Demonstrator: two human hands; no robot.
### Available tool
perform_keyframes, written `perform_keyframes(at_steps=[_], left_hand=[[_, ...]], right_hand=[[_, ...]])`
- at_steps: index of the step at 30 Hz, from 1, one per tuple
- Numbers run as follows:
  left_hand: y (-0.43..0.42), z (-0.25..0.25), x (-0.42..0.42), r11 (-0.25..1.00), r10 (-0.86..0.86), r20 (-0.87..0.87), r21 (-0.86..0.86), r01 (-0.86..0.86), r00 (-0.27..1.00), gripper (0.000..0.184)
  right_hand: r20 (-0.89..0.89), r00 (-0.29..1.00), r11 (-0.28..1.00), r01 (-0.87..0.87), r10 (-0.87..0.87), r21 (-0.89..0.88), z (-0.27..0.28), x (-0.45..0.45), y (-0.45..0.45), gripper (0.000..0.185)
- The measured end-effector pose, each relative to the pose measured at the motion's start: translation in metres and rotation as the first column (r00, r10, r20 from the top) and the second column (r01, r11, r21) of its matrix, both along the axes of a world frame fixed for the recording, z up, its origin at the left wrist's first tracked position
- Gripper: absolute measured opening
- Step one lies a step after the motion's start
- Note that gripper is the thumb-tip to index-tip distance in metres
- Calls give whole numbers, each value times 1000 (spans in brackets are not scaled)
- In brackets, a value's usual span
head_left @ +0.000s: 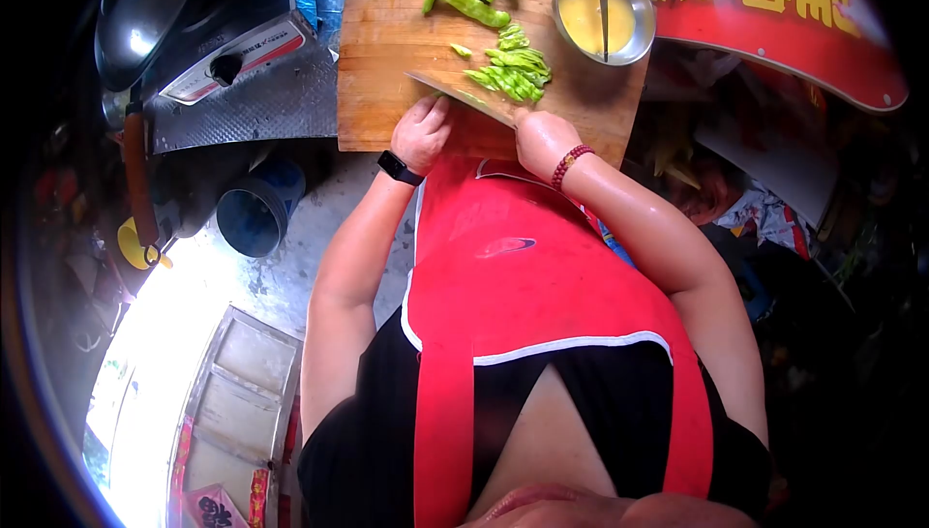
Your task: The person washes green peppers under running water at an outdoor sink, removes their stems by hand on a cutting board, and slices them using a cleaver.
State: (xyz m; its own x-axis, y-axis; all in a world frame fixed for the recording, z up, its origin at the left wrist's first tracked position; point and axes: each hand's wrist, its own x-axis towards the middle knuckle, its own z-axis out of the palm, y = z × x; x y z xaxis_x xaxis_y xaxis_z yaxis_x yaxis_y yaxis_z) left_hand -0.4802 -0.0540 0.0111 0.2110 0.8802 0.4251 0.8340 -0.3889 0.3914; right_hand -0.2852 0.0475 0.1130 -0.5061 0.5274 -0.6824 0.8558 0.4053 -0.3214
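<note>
My right hand point(547, 144) is closed around the handle of a kitchen knife point(464, 98), whose blade slants up to the left over the near part of a wooden cutting board point(382, 34). My left hand point(423, 131), with a black watch at the wrist, is closed by the board's near edge. Its fingertips are at the blade's lower edge near the tip; what they pinch, if anything, is hidden. Beyond the blade lies a heap of sliced green pepper point(513, 68), with one loose piece point(461, 50) to its left. Whole green peppers point(464, 0) lie farther back.
A metal bowl point(643, 39) of yellow liquid, probably beaten egg, with a utensil in it, stands at the board's right. On the left are a gas stove point(232, 63) and a dark wok point(145, 25). A bucket point(254, 218) stands on the floor. A red sign point(774, 34) is at right.
</note>
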Motion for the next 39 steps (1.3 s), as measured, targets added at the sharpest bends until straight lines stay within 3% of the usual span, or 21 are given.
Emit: perform_keyframes(at_steps=[5,9,13,18,21,23,25,29,32,36,39], left_hand=[[2,3,1,1000,18,-28,26,-17,999,15],[5,10,2,1000,-14,19,-16,14,1000,24],[4,4,0,1000,-7,33,-19,8,999,24],[4,4,1,1000,4,-16,-1,-4,1000,17],[-4,4,2,1000,8,-58,3,-8,998,17],[3,2,-1,1000,18,-79,22,-16,997,17],[-1,1,0,1000,1,-70,4,-1,998,18],[0,-2,-3,999,-15,-61,41,17,998,17],[-1,-5,-5,998,-68,-73,-2,68,995,13],[-5,-1,0,1000,-6,-36,-21,6,999,11],[-8,18,-4,997,-56,18,46,55,998,14]], right_hand=[[-75,997,1000,13,-13,-7,14,3,5,16],[85,993,996,-80,83,-41,36,7,3,17],[68,995,995,-73,78,-67,19,-2,1,17],[-33,999,1000,14,-14,4,-7,-15,0,21],[-109,980,980,151,-166,-134,-10,-7,17,19],[-89,993,996,76,-80,-39,-3,2,20,19],[-19,998,997,-59,59,-40,12,9,18,19],[27,993,989,-114,117,-94,14,2,20,19],[89,993,990,-68,80,-125,3,-23,14,19],[4,1000,999,-17,17,-41,-10,-34,2,19],[-61,998,1000,15,-16,-25,-20,-26,6,20]])
